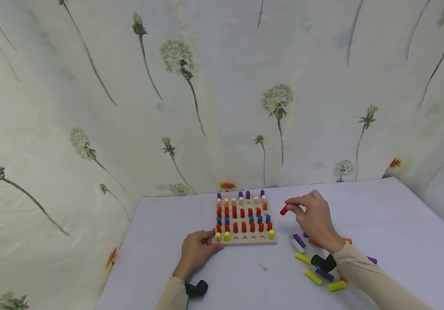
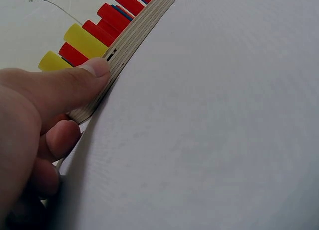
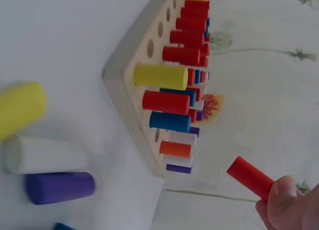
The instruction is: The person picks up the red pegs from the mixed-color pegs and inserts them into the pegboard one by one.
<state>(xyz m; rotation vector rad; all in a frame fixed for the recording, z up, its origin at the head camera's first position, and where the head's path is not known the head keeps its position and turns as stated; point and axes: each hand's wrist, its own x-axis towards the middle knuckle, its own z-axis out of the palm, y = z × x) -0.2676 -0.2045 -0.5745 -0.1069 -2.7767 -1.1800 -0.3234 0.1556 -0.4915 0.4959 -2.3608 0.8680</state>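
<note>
A wooden pegboard [image 1: 245,242] stands on the table with rows of coloured pegs upright in its holes. My left hand [image 1: 198,252] grips its near left corner, thumb along the front edge and fingers curled at the side. In the left wrist view the thumb [image 2: 75,85] lies against the layered wood edge, close to a yellow peg [image 2: 84,40]. Right of the board, my right hand [image 1: 315,215] pinches a red peg [image 3: 250,178] by one end between thumb and fingers, raised and tilted. Several holes in the front row [image 3: 150,48] show bare between yellow pegs.
Loose pegs lie under and around my right forearm, among them a yellow peg [image 1: 313,277], a purple peg [image 1: 299,240] and a white peg [image 1: 298,246]. A dandelion-print curtain [image 1: 222,107] hangs behind the white-covered table [image 1: 245,284].
</note>
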